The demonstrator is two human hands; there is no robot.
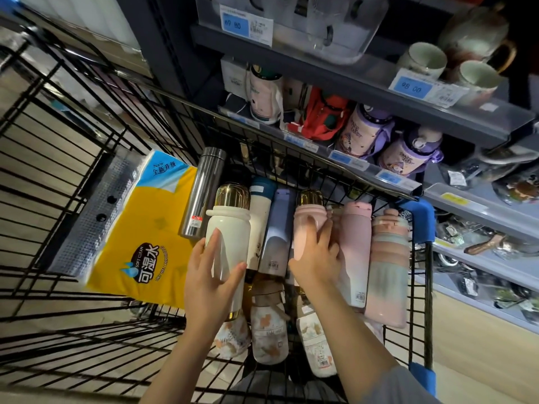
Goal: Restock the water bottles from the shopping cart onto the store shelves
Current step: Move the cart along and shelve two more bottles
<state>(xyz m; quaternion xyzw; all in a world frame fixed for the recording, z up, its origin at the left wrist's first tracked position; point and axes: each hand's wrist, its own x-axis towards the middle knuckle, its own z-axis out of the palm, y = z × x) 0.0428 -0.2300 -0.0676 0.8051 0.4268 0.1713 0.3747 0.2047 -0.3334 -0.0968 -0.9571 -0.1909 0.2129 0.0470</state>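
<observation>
- Left hand, lower centre of the frame: bare forearm rising from the bottom edge, fingers and thumb curved in a grip.
- Right hand, just right of centre: forearm entering from the lower right, fingers curled, grey sleeve at the edge.

The light is dim, and the top corners are very dark. Straight lines bend near the edges. The steel flask shines a little, and the far shelves look fuzzy.
</observation>
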